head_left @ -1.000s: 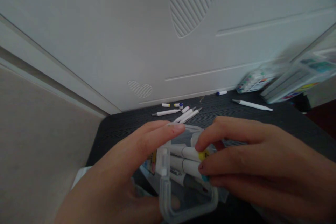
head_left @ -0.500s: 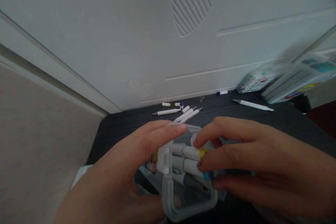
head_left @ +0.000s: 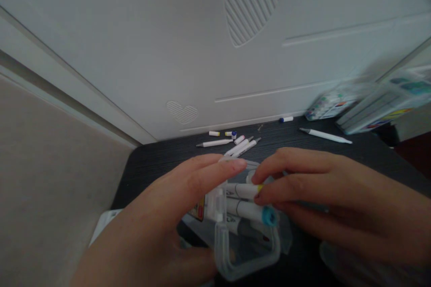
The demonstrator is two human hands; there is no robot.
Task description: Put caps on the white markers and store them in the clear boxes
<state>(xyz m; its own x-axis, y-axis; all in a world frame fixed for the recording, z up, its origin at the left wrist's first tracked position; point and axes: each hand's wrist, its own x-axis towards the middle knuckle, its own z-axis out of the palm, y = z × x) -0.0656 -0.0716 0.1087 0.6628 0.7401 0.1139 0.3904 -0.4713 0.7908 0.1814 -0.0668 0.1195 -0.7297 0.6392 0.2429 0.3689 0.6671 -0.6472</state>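
My left hand is wrapped around a clear plastic case with a loop handle, fingers over its top and thumb beneath. Inside lie white markers, their ends towards the right: a blue-ended marker, a yellow-ended marker above it, and a grey-and-white marker lower down. My right hand is at the open end of the case, its fingers closed at the yellow end of the upper marker. Its thumb is partly hidden behind the fingers.
On the dark table behind the case lie uncapped white markers and loose caps. Another white marker lies to the right, before a bag of markers and a clear box. A white panel rises behind.
My right fingers have come off the blue marker end, which now shows fully, and stay at the yellow one. The case and left hand have shifted slightly right.
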